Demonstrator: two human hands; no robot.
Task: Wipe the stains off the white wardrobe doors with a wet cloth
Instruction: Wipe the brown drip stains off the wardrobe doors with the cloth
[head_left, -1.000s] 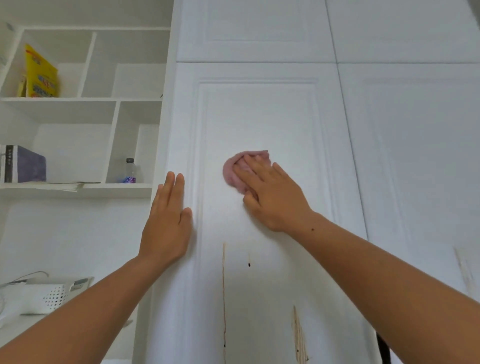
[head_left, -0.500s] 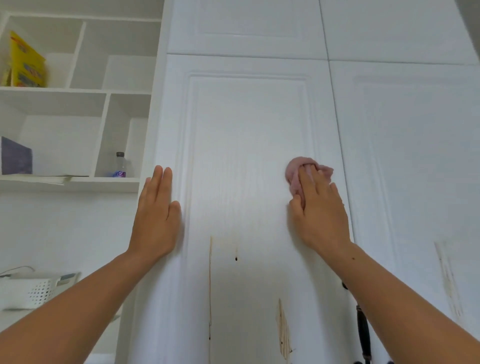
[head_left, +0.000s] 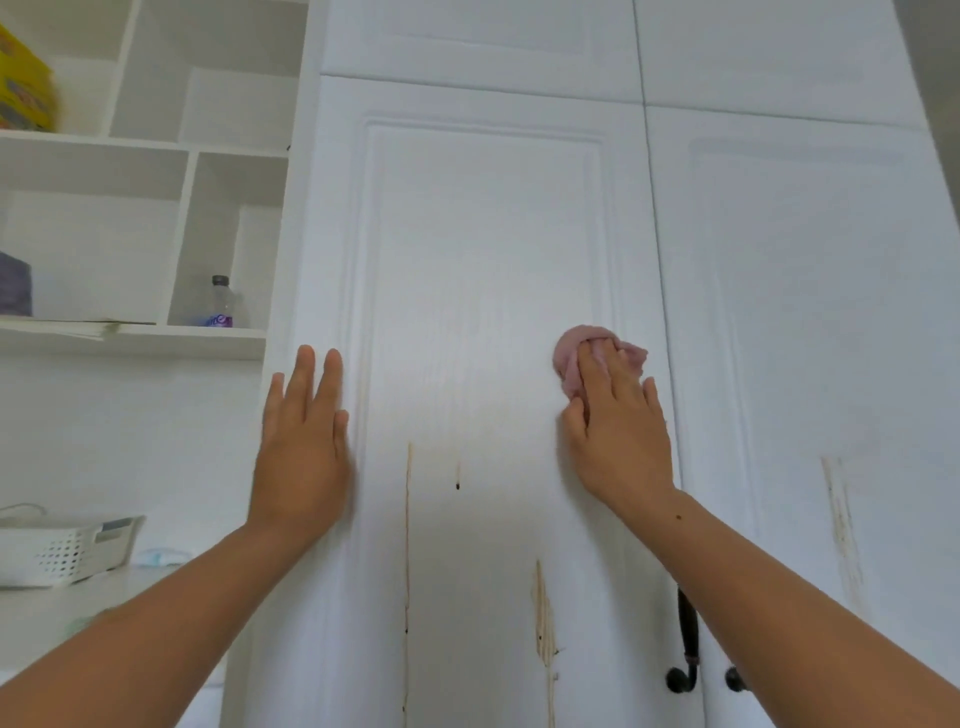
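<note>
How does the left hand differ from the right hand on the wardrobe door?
The left hand lies bare on the door; the right hand presses a pink cloth against it. The left hand is near the door's left edge, the right hand near its right edge. Both lie flat, fingers upward.

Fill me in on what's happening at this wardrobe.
A person is wiping the left wardrobe door. The right hand presses a bunched pink cloth against the right side of its panel, while the left hand rests flat near the door's left edge. Brown drip stains run down the door below both hands, not yet wiped, and another streak marks the right wardrobe door.
</note>
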